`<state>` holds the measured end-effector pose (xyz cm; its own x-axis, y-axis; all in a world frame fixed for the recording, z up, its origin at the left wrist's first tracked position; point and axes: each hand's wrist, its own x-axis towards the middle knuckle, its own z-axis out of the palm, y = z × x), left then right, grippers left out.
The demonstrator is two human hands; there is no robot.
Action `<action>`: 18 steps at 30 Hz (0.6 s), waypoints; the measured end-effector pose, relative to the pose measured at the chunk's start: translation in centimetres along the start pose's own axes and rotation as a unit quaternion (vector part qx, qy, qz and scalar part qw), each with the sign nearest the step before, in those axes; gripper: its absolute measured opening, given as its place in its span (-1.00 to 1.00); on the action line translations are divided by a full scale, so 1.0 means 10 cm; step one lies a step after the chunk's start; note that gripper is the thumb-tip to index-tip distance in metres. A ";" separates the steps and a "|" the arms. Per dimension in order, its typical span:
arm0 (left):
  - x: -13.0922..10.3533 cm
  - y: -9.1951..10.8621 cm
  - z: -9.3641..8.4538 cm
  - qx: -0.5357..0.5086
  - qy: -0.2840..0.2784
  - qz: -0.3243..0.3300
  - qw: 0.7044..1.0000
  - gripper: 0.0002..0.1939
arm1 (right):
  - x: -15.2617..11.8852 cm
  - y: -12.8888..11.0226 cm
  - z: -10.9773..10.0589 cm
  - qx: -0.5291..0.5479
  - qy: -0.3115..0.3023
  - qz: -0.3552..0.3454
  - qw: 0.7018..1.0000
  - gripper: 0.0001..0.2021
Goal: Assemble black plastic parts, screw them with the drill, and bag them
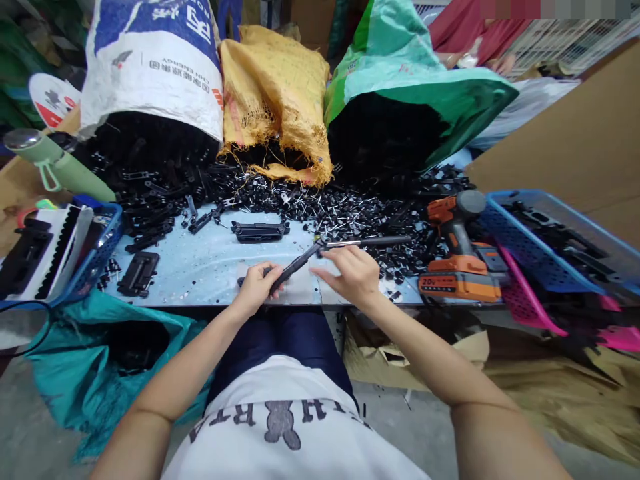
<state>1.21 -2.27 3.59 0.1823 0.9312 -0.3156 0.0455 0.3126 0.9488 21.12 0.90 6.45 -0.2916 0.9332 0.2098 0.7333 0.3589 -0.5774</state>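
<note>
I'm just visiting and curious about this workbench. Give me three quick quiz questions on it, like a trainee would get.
1. Multiple choice: Which sack stands between the other two at the back of the bench?
A) the white-and-blue sack
B) the yellow sack
C) the green sack
2. True or false: The left hand is holding a black part.
3. Fill in the number: The battery of the power drill is marked "____V".

Key: 1. B; 2. true; 3. 20

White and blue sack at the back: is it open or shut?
Open: the sack gapes toward the table, with black parts at its mouth and in front.
</note>
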 end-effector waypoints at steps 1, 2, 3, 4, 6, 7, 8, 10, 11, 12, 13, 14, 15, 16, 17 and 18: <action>-0.02 0.00 -0.03 0.034 -0.027 -0.010 0.999 -0.49 | -0.03 0.05 -0.01 -0.057 -0.051 -0.062 0.995 -0.44; -0.04 -0.01 -0.07 0.089 -0.051 0.010 0.995 -0.49 | -0.05 0.11 -0.01 -0.113 -0.114 -0.122 0.980 -0.46; -0.04 -0.01 -0.09 0.164 -0.061 0.057 0.983 -0.49 | -0.07 0.15 0.01 -0.158 -0.177 -0.166 0.957 -0.46; -0.03 -0.02 -0.12 0.252 -0.052 0.119 0.959 -0.50 | -0.08 0.20 0.05 -0.187 -0.227 -0.185 0.938 -0.45; 0.02 -0.04 -0.16 0.420 -0.010 0.210 0.883 -0.46 | -0.09 0.29 0.15 -0.224 -0.283 -0.175 0.916 -0.41; 0.06 -0.06 -0.18 0.484 0.000 0.219 0.847 -0.40 | -0.09 0.32 0.19 -0.234 -0.293 -0.159 0.914 -0.40; 0.11 -0.09 -0.19 0.532 -0.006 0.210 0.820 -0.34 | -0.10 0.35 0.24 -0.238 -0.296 -0.142 0.914 -0.38; 0.19 -0.15 -0.22 0.583 -0.037 0.191 0.789 -0.26 | -0.11 0.37 0.30 -0.236 -0.301 -0.113 0.917 -0.36; 0.22 -0.18 -0.23 0.595 -0.048 0.194 0.779 -0.23 | -0.13 0.37 0.31 -0.233 -0.301 -0.101 0.919 -0.34; 0.24 -0.20 -0.23 0.603 -0.051 0.204 0.770 -0.22 | -0.14 0.35 0.32 -0.230 -0.301 -0.089 0.921 -0.33; 0.26 -0.23 -0.23 0.608 -0.048 0.214 0.763 -0.21 | -0.16 0.34 0.32 -0.229 -0.300 -0.078 0.923 -0.33; 0.26 -0.24 -0.23 0.611 -0.042 0.223 0.759 -0.21 | -0.17 0.32 0.31 -0.228 -0.300 -0.068 0.924 -0.33; 0.26 -0.26 -0.23 0.613 -0.037 0.229 0.755 -0.22 | -0.18 0.30 0.30 -0.228 -0.302 -0.059 0.924 -0.33; 0.26 -0.26 -0.23 0.614 -0.034 0.234 0.753 -0.22 | -0.20 0.29 0.30 -0.228 -0.303 -0.052 0.924 -0.34; 0.25 -0.27 -0.23 0.615 -0.031 0.237 0.751 -0.22 | -0.21 0.28 0.29 -0.228 -0.303 -0.045 0.924 -0.34; 0.25 -0.27 -0.23 0.615 -0.030 0.240 0.750 -0.22 | -0.22 0.28 0.28 -0.230 -0.302 -0.041 0.924 -0.34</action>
<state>-0.68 -0.39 0.25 0.5101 0.8594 0.0339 0.8257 -0.5004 0.2603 22.07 -0.18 2.13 -0.5463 0.7741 -0.3200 0.8362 0.5264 -0.1540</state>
